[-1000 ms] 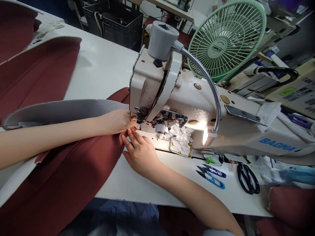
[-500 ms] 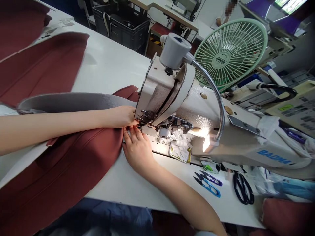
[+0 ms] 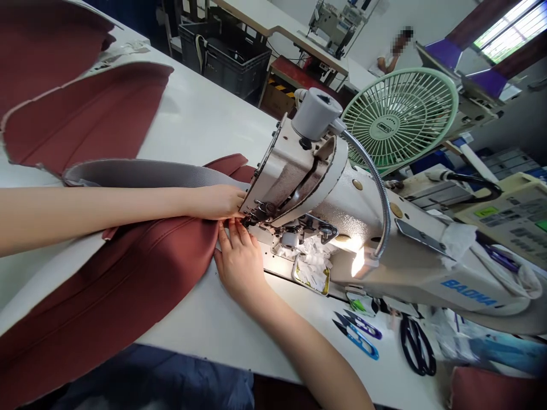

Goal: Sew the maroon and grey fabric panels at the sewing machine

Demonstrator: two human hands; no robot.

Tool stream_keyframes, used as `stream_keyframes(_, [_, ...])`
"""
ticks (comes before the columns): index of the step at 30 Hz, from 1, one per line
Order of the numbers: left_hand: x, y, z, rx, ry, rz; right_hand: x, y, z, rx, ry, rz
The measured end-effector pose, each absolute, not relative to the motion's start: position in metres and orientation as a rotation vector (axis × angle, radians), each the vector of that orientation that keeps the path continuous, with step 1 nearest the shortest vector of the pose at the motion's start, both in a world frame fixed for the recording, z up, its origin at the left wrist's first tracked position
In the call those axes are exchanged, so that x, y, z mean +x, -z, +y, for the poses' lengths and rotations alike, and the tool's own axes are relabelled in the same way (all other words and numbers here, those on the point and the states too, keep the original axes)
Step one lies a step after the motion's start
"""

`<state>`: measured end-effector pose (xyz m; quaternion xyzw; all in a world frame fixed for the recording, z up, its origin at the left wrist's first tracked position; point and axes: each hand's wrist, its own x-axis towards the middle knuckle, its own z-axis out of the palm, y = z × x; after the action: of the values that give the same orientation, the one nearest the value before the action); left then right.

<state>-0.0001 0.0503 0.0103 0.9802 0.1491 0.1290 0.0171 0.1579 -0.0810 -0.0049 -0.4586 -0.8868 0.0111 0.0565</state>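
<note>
A cream sewing machine [image 3: 342, 199] stands on the white table [image 3: 200, 125]. A dark red fabric piece [image 3: 115, 285] with a grey band [image 3: 145, 172] along its far edge runs under the needle. My left hand [image 3: 217, 202] rests on the fabric just left of the presser foot [image 3: 256, 215], fingers closed together and pressing it down. My right hand [image 3: 239, 256] lies flat on the fabric's near edge, fingers stretched toward the needle.
More red pieces [image 3: 85, 114] lie at the far left. Two blue thread snips [image 3: 356, 333] and black scissors [image 3: 416, 347] lie right of my arm. A small tray of white labels [image 3: 311, 272] sits under the machine arm. A green fan [image 3: 399, 117] stands behind. Another person [image 3: 395, 51] sits far back.
Both hands stay at the needle, edging slightly with the fabric. My head has tilted up and left, so the machine sits lower and more rightward in view.
</note>
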Motion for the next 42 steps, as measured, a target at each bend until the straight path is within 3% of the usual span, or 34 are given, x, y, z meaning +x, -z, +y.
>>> stream_keyframes(11, [-0.001,-0.022,0.036,3.083,-0.327,0.627,0.190,-0.020,-0.091,-1.290,-0.158,-2.747])
stream_keyframes(16, [-0.004,-0.022,0.027,3.063,-0.473,0.738,0.251,-0.023,-0.095,-1.696,0.181,-2.502])
stream_keyframes(20, [-0.004,-0.020,0.028,3.051,-0.347,0.767,0.271,-0.009,-0.089,-1.698,0.207,-2.453])
stream_keyframes(23, [-0.010,-0.012,0.027,3.013,-0.357,0.775,0.267,-0.011,-0.092,-1.629,0.080,-2.319])
stream_keyframes(28, [-0.036,0.001,-0.016,2.938,-0.413,0.696,0.240,-0.021,-0.097,-1.446,-0.511,-2.147])
stream_keyframes(31, [-0.049,0.000,-0.054,2.916,-0.461,0.617,0.217,-0.016,-0.087,-1.452,-0.655,-2.164])
stream_keyframes(42, [-0.032,-0.014,-0.074,2.913,-0.312,0.783,0.192,0.001,-0.083,-1.459,-0.025,-2.500])
